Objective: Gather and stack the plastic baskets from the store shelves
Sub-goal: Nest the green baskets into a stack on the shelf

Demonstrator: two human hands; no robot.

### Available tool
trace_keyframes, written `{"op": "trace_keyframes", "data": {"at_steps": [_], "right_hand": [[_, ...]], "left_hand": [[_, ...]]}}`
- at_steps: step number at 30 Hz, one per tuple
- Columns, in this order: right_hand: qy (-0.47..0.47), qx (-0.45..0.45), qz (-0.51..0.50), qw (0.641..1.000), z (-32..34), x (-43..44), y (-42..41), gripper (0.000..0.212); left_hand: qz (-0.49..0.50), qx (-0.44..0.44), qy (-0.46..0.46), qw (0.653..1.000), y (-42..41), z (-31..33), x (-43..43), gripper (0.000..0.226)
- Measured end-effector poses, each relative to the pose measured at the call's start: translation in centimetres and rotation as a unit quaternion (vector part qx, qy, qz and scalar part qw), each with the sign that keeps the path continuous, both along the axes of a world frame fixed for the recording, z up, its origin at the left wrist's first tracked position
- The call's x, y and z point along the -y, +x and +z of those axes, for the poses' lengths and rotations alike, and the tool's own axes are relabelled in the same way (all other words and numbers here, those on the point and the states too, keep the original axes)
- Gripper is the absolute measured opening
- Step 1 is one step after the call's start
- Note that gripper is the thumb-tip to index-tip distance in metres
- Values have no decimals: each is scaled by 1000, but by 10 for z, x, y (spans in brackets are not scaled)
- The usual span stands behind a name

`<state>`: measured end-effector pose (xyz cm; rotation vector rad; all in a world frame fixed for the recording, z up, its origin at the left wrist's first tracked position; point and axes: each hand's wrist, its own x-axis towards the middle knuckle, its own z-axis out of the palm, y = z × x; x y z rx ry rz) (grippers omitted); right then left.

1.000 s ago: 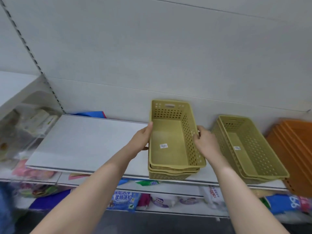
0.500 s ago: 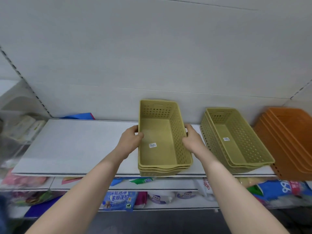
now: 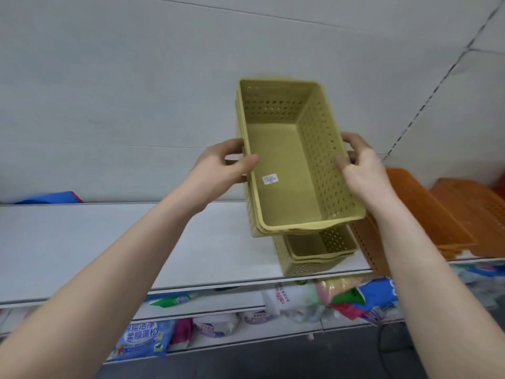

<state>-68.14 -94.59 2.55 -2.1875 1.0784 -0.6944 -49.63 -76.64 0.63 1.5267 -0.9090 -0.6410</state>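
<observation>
Hands, left [image 3: 218, 170] and right [image 3: 360, 170], have fingers clamped on the yellow stack [image 3: 295, 165] at frame centre, above a second stack [image 3: 314, 253] on the shelf [image 3: 109, 242].

The held stack of rectangular plastic baskets [image 3: 297, 170] is pale olive-yellow, its walls dotted with rows of round holes, and a small white sticker [image 3: 270, 178] sits on its plain floor. The second nested basket stack [image 3: 317, 253] has the same yellow and dots. The perforated plastic baskets [image 3: 426, 209] alongside are orange; the flat shelf board [image 3: 109, 242] is white.
</observation>
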Motion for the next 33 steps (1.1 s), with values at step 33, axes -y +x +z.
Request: {"op": "trace_keyframes", "data": {"at_steps": [33], "right_hand": [[137, -187, 46, 972, -125, 103, -44, 54]], "left_hand": [[-5, 35, 248, 968, -65, -112, 108, 45]]}}
